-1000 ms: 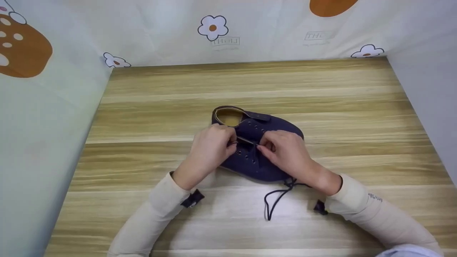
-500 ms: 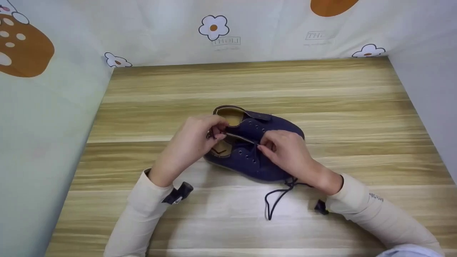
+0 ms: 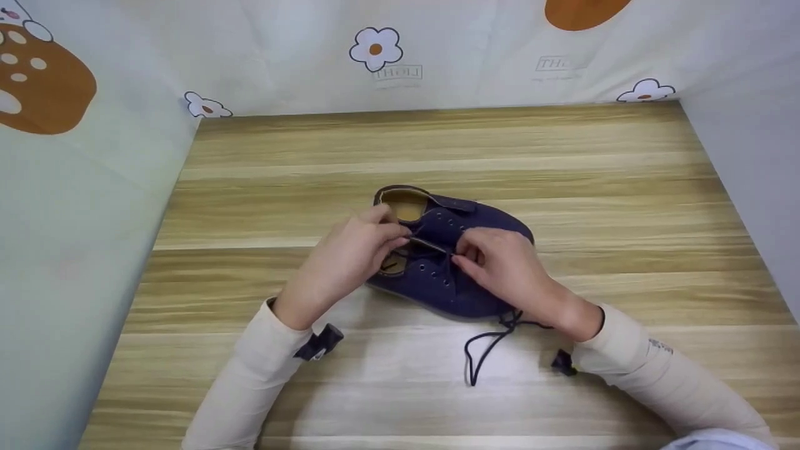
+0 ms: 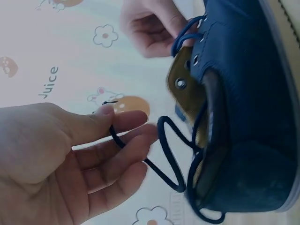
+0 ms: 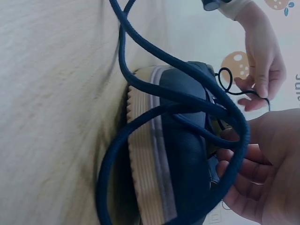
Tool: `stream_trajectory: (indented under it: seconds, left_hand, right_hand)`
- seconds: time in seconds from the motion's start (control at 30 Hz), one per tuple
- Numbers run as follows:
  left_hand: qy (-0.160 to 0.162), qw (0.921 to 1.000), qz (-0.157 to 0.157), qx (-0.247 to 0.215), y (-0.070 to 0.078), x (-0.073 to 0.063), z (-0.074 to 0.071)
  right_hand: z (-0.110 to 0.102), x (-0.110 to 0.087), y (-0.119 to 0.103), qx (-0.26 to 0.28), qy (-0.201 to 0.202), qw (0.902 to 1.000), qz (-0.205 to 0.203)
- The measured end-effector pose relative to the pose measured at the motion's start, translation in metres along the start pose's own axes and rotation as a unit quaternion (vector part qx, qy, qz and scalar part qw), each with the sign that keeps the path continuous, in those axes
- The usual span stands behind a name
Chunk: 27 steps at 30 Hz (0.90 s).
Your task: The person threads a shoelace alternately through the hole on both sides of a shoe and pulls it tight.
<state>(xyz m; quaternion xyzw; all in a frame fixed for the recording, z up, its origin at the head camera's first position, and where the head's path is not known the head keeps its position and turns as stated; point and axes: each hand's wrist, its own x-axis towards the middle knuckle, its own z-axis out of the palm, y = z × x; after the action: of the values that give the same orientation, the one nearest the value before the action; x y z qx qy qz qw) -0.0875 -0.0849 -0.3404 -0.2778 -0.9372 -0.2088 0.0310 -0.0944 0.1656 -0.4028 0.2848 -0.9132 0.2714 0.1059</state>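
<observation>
In the head view, two navy lace-up shoes lie side by side mid-table, toes to the right. The near shoe (image 3: pixel 431 294) has metal eyelets and a mustard lining; the far shoe (image 3: pixel 494 215) lies right behind it. My left hand (image 3: pixel 347 259) is over the near shoe's opening. Its thumb and forefinger pinch the dark shoelace (image 4: pixel 169 140) close to its end, and the slack runs down into the shoe. My right hand (image 3: pixel 503 262) lies over the front of the lacing, thumb and forefinger pinching the lace beside the eyelet flap (image 4: pixel 187 79).
A long lace loop (image 3: pixel 473 359) trails from the near shoe onto the wood-grain table (image 3: pixel 400 406). A pale cloth with printed flowers (image 3: pixel 375 49) hangs behind the table and along its sides. Small dark wrist cameras (image 3: pixel 320 342) sit at both cuffs.
My left hand drew back to the left from the lacing, then came slightly right again, still with the lace. More of the near shoe's opening shows. My right hand has stayed in place.
</observation>
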Motion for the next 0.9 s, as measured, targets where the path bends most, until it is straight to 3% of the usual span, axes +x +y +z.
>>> stream_trajectory:
  seconds: [0.13, 0.23, 0.3, 0.4, 0.5, 0.63, 0.77, 0.9]
  left_hand:
    - [0.037, 0.9983, 0.026, 0.036, 0.0, 0.001, 0.007]
    - [0.052, 0.997, 0.042, 0.039, -0.002, 0.002, 0.01]
    - [0.048, 0.997, 0.05, 0.034, -0.003, 0.003, 0.011]
    - [0.019, 0.9984, 0.051, 0.016, -0.003, 0.004, 0.011]
    - [-0.023, 0.9986, 0.041, -0.025, -0.004, 0.006, 0.011]
    - [-0.032, 0.9925, 0.002, -0.118, -0.005, 0.008, 0.014]
    - [-0.004, 0.9774, -0.045, -0.207, -0.006, 0.01, 0.02]
    - [0.011, 0.9679, -0.071, -0.241, -0.005, 0.01, 0.027]
  right_hand:
    - [-0.003, -0.001, -0.003, 0.015, 0.014, 0.9997, -0.012]
    - [-0.005, -0.002, -0.008, 0.041, 0.037, 0.9974, -0.045]
    - [-0.005, -0.003, -0.012, 0.054, 0.041, 0.995, -0.074]
    - [-0.002, -0.003, -0.019, 0.041, 0.018, 0.9944, -0.096]
    - [0.002, -0.002, -0.025, -0.023, -0.015, 0.9951, -0.095]
    - [0.006, -0.001, -0.028, -0.095, -0.041, 0.991, -0.084]
    - [0.01, -0.002, -0.027, -0.085, -0.044, 0.9925, -0.075]
    - [0.012, -0.003, -0.026, -0.05, -0.035, 0.9952, -0.076]
